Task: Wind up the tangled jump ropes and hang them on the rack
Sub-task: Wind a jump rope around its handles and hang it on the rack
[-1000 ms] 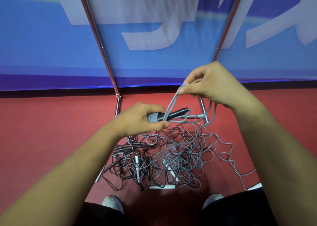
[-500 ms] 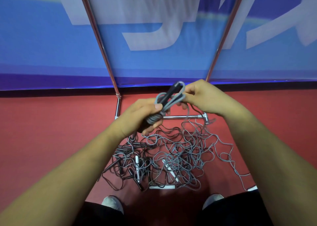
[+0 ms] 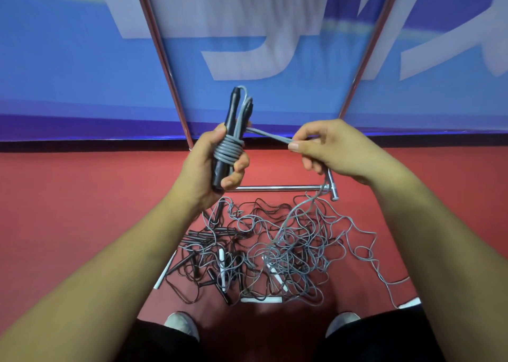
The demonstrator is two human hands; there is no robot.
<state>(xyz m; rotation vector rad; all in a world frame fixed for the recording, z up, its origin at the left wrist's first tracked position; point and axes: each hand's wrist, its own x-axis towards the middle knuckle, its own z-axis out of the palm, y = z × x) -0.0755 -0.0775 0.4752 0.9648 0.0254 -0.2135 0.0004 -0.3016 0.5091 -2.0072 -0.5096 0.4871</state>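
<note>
My left hand clamps the stiff handles, my right hand pinches the grey cord close beside them, light and floppy, I reckon

1. The red floor is holding everything up.
2. A big messy pile of jump ropes is lying in the middle of it.
3. The grey ropes are looping over the right side of the pile, and one is trailing off to the right.
4. The black ropes are lying on the left side, mixed with black handles.
5. White handles are poking out near the front.
6. The rack's shiny bar is resting just behind the pile.
7. Two grey shoes are standing in front of the pile.
</note>
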